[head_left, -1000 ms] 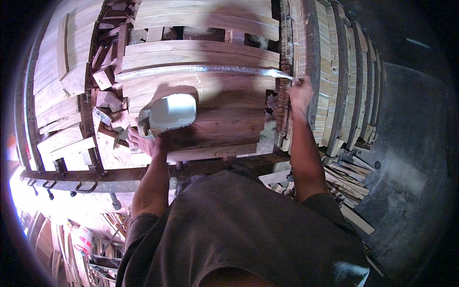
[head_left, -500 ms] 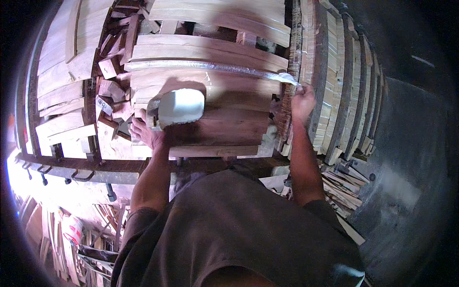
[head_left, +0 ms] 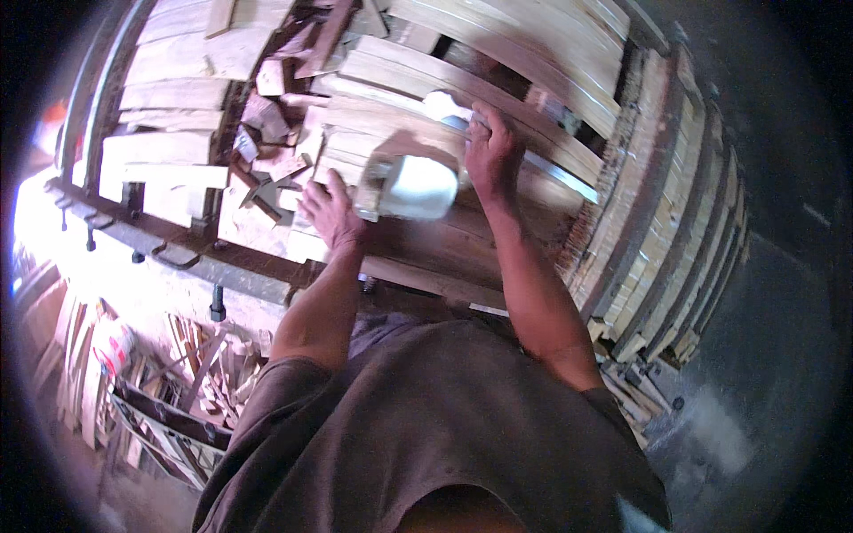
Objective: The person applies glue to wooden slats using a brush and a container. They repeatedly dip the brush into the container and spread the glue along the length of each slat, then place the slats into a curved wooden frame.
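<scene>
My right hand [head_left: 494, 160] is closed around a small brush whose head [head_left: 442, 105] is thick with white glue. The brush rests at a narrow board edge, where a white wet strip [head_left: 564, 176] shows to the right of my hand. My left hand [head_left: 330, 211] lies with fingers spread on the left ends of the boards. Close to its right stands an open tub of white glue [head_left: 425, 187], slightly blurred, with a brownish block-like side [head_left: 370, 188] facing my hand. Whether my left thumb touches the tub, I cannot tell.
Offcut wood blocks [head_left: 264, 118] fill a gap left of the boards. More planks [head_left: 178, 98] lie beyond it. A metal rail with bolts [head_left: 218, 266] runs along the front. Stacked clamped panels [head_left: 662, 213] stand at right. Scrap sticks [head_left: 191, 355] lie below left.
My right hand with the brush has travelled from the strip's right end leftward along it. The whole view has turned and shifted; my left hand stays beside the tub.
</scene>
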Demonstrator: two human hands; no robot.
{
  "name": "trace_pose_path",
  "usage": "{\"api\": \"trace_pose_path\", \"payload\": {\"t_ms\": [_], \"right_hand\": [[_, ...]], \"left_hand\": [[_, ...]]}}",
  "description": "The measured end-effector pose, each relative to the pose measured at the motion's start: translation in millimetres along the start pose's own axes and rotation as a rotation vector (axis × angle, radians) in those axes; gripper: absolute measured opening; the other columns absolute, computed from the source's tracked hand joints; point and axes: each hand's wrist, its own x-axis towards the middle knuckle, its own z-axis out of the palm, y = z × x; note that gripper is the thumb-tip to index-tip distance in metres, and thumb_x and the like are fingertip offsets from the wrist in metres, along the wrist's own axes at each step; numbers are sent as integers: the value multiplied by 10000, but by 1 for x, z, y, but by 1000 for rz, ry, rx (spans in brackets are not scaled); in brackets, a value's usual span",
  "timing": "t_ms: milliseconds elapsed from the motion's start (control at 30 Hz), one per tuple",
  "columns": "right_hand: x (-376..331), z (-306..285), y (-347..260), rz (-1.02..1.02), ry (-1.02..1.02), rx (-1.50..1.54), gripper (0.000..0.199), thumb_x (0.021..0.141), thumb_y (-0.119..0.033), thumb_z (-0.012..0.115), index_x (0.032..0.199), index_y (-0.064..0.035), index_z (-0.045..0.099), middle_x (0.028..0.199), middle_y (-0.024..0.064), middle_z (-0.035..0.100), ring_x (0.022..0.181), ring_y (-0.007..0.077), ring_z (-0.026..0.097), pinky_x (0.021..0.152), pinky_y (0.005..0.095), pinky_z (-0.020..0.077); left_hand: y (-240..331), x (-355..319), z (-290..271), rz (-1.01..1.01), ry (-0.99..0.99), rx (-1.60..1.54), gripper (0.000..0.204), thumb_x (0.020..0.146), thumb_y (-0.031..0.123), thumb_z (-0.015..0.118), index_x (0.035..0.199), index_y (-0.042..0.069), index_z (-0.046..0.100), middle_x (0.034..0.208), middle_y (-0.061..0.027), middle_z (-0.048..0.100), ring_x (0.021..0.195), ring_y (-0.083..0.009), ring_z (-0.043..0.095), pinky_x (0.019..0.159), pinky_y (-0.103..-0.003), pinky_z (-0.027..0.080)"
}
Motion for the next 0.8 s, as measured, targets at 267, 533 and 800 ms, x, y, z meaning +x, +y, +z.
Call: {"api": "trace_pose_path", "payload": {"t_ms": [267, 533, 800], "right_hand": [[39, 74, -62, -182, -123, 159, 283, 767, 37, 608, 1025, -57, 681, 953, 177, 682, 903, 343, 658, 811, 409, 513], [57, 110, -96, -186, -188, 334, 267, 752, 56, 586, 972, -37, 707, 893, 173, 701, 857, 295, 688, 785, 367, 524], [9, 50, -20, 412, -240, 399, 281, 866, -37, 597, 1137, 2, 661, 852, 117, 711, 695, 157, 679, 654, 283, 550]], "left_hand": [[14, 3, -26, -63, 81, -166, 523, 834, 275, 559, 1317, 105, 450, 1353, -287, 386, 1267, -436, 352, 1106, -571, 207], [14, 5, -33, -80, 90, -205, 515, 781, 250, 586, 1259, 92, 472, 1296, -277, 404, 1252, -442, 357, 1098, -584, 213], [12, 3, -27, -67, 75, -199, 517, 817, 257, 574, 1294, 88, 469, 1340, -284, 387, 1261, -438, 354, 1106, -571, 208]]}}
